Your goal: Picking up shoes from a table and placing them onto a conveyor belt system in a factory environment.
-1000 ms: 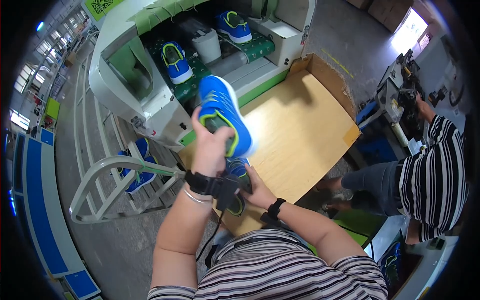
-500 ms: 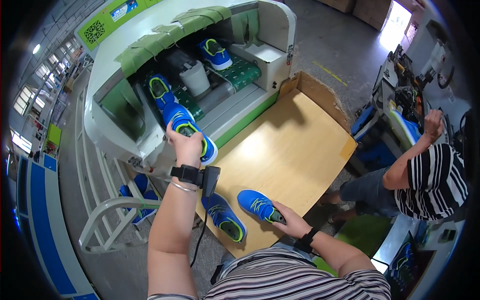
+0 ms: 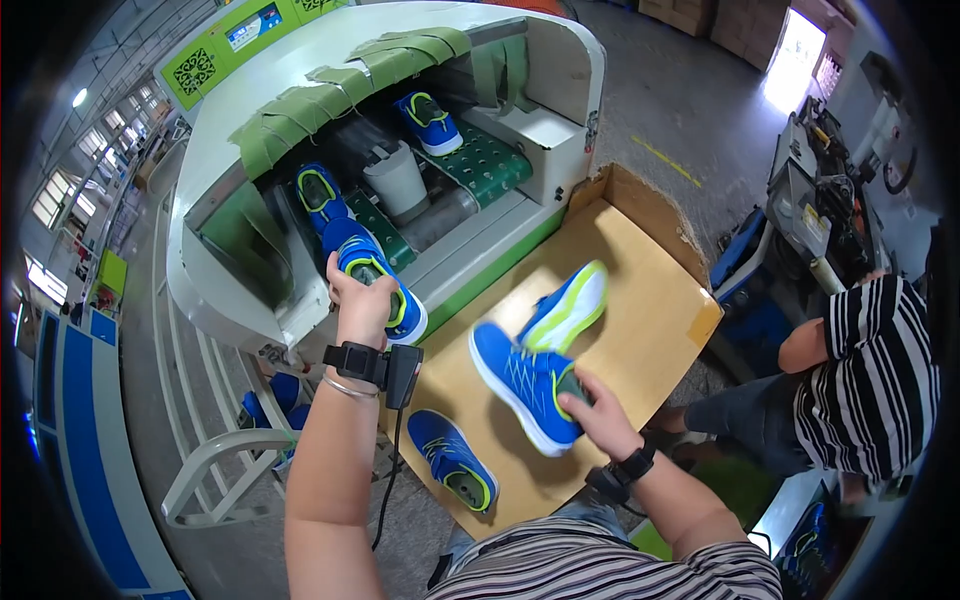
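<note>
My left hand (image 3: 362, 300) grips a blue sneaker (image 3: 352, 243) with lime trim by its heel opening, at the mouth of the machine. Just beyond its toe, another blue sneaker (image 3: 318, 192) rests on the left green belt. My right hand (image 3: 607, 418) holds a second blue sneaker (image 3: 520, 380) by the heel and collar, tilted and raised over the wooden board (image 3: 640, 260). Behind that one, a sneaker (image 3: 570, 310) is tipped on its side, showing its white and lime sole. A further sneaker (image 3: 452, 460) stands upright on the board's near left part.
The white machine (image 3: 240, 120) has green flaps (image 3: 350, 75) over its opening. A sneaker (image 3: 430, 122) sits on its right perforated belt (image 3: 490, 160). To the left stands a metal rail (image 3: 225, 445). A person in a striped shirt (image 3: 865, 370) is at the right, beside equipment.
My right hand has lifted its sneaker off the board. A tipped sneaker has appeared behind it. The co-worker's arm has lowered. My left hand stays on its sneaker.
</note>
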### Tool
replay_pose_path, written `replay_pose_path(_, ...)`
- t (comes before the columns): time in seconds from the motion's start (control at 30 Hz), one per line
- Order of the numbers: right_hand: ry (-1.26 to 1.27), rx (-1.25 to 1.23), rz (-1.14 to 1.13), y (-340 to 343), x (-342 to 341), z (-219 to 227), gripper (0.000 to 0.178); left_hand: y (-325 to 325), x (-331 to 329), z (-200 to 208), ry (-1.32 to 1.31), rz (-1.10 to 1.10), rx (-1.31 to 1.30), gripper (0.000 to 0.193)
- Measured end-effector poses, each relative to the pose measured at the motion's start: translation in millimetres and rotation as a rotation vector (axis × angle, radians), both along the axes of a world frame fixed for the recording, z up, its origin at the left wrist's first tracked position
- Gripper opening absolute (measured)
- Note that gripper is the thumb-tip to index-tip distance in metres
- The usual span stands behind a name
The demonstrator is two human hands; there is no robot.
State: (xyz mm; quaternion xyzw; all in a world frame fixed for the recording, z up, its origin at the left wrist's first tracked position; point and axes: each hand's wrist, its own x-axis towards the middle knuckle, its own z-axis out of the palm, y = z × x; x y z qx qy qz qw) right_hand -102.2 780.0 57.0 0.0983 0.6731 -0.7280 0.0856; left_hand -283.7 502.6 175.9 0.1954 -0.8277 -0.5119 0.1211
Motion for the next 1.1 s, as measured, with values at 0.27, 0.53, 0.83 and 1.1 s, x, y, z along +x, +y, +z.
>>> replay_pose_path(0.27,0.713,0.462,-0.198,-7.6,-202.0,105.1,0.055,-9.8,-11.9,5.7,-0.082,-0.056,0.049,0.098)
replay_pose_path(0.53,0.670,0.886,-0.112,-37.5,-354.8,97.3,0.057,-20.5,-40.2,-14.6,0.032,-0.053,0.071,0.097)
replay_pose_path(0.83,0.950,0.975,0.181,-67.9,-203.8,29.8,0.064,-36.3,-57.1,9.4,-0.123,-0.015,0.139,0.097)
replay_pose_path(1.1,0.419,1.017,0.336,-18.1,-108.5,-70.9,0.095,-62.0,-49.3,-4.7,0.134,-0.080,0.279,0.096)
